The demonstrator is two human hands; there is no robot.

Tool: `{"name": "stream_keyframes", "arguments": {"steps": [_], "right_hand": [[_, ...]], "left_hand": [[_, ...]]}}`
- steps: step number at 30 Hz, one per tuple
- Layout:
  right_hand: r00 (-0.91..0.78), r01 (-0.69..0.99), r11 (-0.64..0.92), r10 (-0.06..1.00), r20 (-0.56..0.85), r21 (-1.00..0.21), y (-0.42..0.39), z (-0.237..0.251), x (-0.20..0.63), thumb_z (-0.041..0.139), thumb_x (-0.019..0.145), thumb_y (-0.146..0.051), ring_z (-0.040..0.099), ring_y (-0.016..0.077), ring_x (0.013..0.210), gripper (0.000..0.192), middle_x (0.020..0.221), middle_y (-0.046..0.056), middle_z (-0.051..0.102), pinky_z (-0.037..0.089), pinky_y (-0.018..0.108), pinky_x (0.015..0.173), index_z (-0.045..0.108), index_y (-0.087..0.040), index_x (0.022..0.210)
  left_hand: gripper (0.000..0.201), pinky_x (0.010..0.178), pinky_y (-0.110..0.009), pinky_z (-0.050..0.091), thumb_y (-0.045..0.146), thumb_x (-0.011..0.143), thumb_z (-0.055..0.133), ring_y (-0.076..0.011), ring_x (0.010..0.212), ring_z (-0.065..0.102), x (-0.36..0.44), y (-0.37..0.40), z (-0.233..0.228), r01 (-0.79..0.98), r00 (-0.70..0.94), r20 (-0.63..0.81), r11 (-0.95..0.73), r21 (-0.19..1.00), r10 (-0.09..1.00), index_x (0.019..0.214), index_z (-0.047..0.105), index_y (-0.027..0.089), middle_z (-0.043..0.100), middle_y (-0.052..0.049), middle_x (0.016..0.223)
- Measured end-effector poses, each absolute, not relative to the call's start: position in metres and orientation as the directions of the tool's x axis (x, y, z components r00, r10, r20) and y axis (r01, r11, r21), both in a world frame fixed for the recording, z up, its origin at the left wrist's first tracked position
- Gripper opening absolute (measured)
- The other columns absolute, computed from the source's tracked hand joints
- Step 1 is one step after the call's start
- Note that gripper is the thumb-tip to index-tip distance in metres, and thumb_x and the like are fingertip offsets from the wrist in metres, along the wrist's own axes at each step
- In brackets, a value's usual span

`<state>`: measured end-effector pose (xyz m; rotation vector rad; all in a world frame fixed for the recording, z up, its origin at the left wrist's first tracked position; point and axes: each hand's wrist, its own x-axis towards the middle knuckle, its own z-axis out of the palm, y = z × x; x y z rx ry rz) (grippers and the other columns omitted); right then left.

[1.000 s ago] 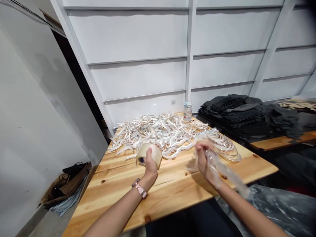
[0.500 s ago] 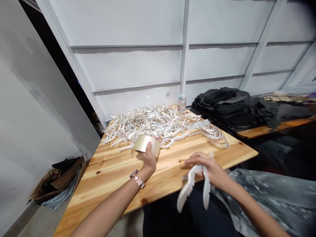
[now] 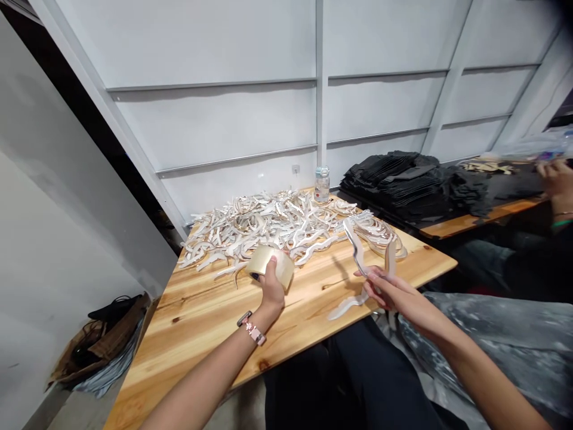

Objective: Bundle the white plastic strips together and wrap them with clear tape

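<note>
My right hand pinches a few pale strips just above the near right edge of the worktop. 0.5 s ago 2 ends hung below my fingers; now 1 end points up and left and another stands up by my knuckles. A further length reaches left under my fingers, and I cannot tell whether it rests on the wood. My left hand grips the tape as before, thumb on its outer face, over the near side of the pile.

The worktop is light wood with dark knots, pushed up against a white panelled wall with metal ribs.

The pile of strips covers its far half, with a looped bundle at the right, behind my right hand. A bottle stands at the back. The tape hides part of the pile's front. Beyond, a black stack sits on another table, where another person's hand now shows more fully. A bag lies on the floor to my left.
</note>
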<state>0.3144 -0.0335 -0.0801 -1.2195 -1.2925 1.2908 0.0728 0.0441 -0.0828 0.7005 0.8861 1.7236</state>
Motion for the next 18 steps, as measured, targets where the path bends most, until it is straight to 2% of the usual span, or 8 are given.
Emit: {"name": "stream_keyframes", "arguments": {"steps": [1,3,5,7,9,12,15,18], "right_hand": [[-0.073,0.169,0.051,0.997,0.039,-0.984,-0.033,-0.083,0.317,0.049,0.091,-0.051,0.048,0.0126,0.058,0.036,0.076,0.001,0.057,0.039,0.023,0.052,0.062,-0.020,0.102],[-0.065,0.460,0.213,0.976,0.207,-0.862,-0.035,-0.092,0.321,0.045,0.093,-0.037,0.060,0.0213,0.084,0.029,0.094,0.007,0.066,0.049,0.032,0.073,0.064,-0.020,0.108],[-0.147,0.678,0.319,0.942,0.303,-0.662,-0.039,-0.102,0.321,0.043,0.090,-0.022,0.056,0.0275,0.112,0.035,0.120,0.010,0.064,0.043,0.043,0.097,0.063,-0.021,0.118],[-0.252,0.782,0.375,0.921,0.297,-0.498,-0.045,-0.111,0.314,0.041,0.089,-0.016,0.051,0.0291,0.120,0.044,0.135,0.009,0.057,0.040,0.049,0.103,0.061,-0.024,0.126],[-0.332,0.811,0.411,0.909,0.252,-0.416,-0.050,-0.114,0.304,0.039,0.090,-0.014,0.052,0.0288,0.119,0.047,0.140,0.009,0.054,0.042,0.050,0.102,0.059,-0.025,0.130],[-0.445,0.763,0.503,0.865,0.233,-0.406,-0.048,-0.104,0.286,0.039,0.089,-0.009,0.052,0.0270,0.117,0.049,0.138,0.009,0.055,0.044,0.047,0.100,0.060,-0.026,0.130],[-0.523,0.681,0.600,0.800,0.294,-0.420,-0.033,-0.085,0.275,0.040,0.089,-0.008,0.053,0.0254,0.111,0.048,0.127,0.009,0.061,0.046,0.044,0.096,0.060,-0.026,0.129],[-0.544,0.663,0.649,0.760,0.357,-0.373,-0.006,-0.072,0.275,0.043,0.089,-0.010,0.053,0.0260,0.103,0.046,0.115,0.010,0.063,0.044,0.045,0.092,0.060,-0.025,0.129]], "left_hand": [[0.041,0.068,-0.031,0.050,0.049,0.066,0.065,-0.0204,0.073,0.064,0.073,0.044,-0.083,-0.520,-0.287,0.052,-0.201,0.830,0.957,0.089,0.066,0.014,0.067,-0.007,0.081],[0.042,0.068,-0.031,0.050,0.049,0.067,0.065,-0.0200,0.072,0.064,0.072,0.045,-0.084,-0.508,-0.272,0.068,-0.203,0.837,0.960,0.089,0.066,0.014,0.067,-0.007,0.081],[0.042,0.067,-0.030,0.050,0.049,0.068,0.064,-0.0202,0.073,0.064,0.072,0.045,-0.085,-0.502,-0.269,0.065,-0.197,0.842,0.961,0.090,0.066,0.014,0.066,-0.007,0.081],[0.042,0.067,-0.030,0.049,0.049,0.068,0.063,-0.0203,0.073,0.064,0.072,0.045,-0.086,-0.497,-0.268,0.059,-0.190,0.847,0.962,0.090,0.066,0.014,0.066,-0.007,0.080],[0.043,0.067,-0.030,0.049,0.050,0.068,0.063,-0.0206,0.074,0.064,0.073,0.044,-0.087,-0.484,-0.269,0.047,-0.177,0.857,0.962,0.091,0.065,0.013,0.067,-0.007,0.081],[0.047,0.068,-0.031,0.050,0.051,0.067,0.065,-0.0217,0.076,0.064,0.074,0.043,-0.087,-0.470,-0.281,0.024,-0.160,0.868,0.959,0.094,0.065,0.013,0.067,-0.008,0.084],[0.048,0.071,-0.032,0.050,0.053,0.067,0.065,-0.0223,0.079,0.064,0.073,0.044,-0.087,-0.473,-0.295,0.018,-0.162,0.866,0.955,0.092,0.066,0.013,0.067,-0.007,0.082],[0.046,0.074,-0.032,0.050,0.052,0.067,0.064,-0.0219,0.080,0.064,0.072,0.047,-0.087,-0.477,-0.298,0.034,-0.180,0.860,0.954,0.091,0.066,0.012,0.067,-0.007,0.082]]}}
